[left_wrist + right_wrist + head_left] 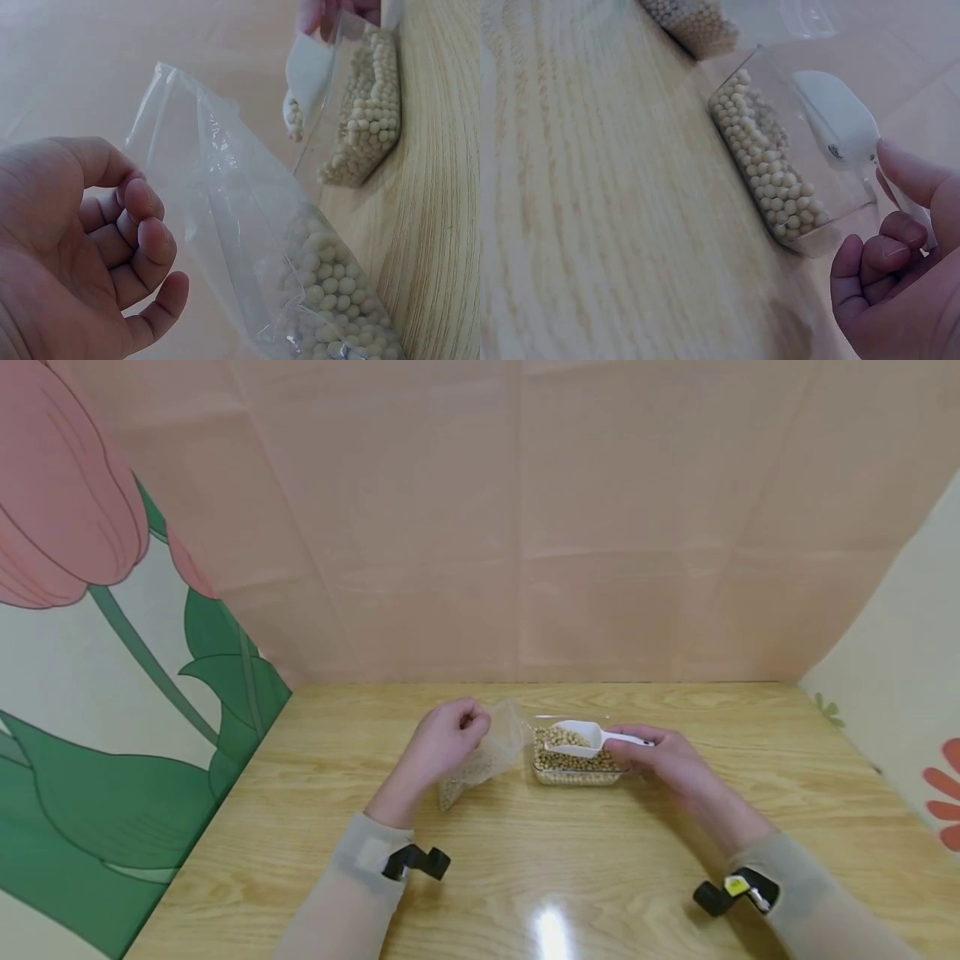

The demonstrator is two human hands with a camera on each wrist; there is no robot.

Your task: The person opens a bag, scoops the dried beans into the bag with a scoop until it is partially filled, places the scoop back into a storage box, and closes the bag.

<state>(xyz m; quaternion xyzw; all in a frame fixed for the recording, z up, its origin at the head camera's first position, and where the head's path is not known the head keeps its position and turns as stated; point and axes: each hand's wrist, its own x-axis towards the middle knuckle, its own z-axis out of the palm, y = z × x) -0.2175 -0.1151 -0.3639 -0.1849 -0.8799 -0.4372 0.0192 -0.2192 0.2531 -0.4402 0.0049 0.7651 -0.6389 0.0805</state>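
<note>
My left hand pinches the rim of a clear plastic bag, its fingers curled. The bag stands on the table with its mouth raised, and small round beige pellets fill its lower part. In my right hand, thumb and fingers grip the handle of a white scoop. A heap of the same pellets lies in the scoop's bowl, which is over a clear rectangular container. More pellets fill much of this container, just right of the bag.
The wooden table runs back to a pinkish cloth wall. A panel with a painted tulip borders the left side, and a pale panel borders the right. Each wrist wears a small black camera.
</note>
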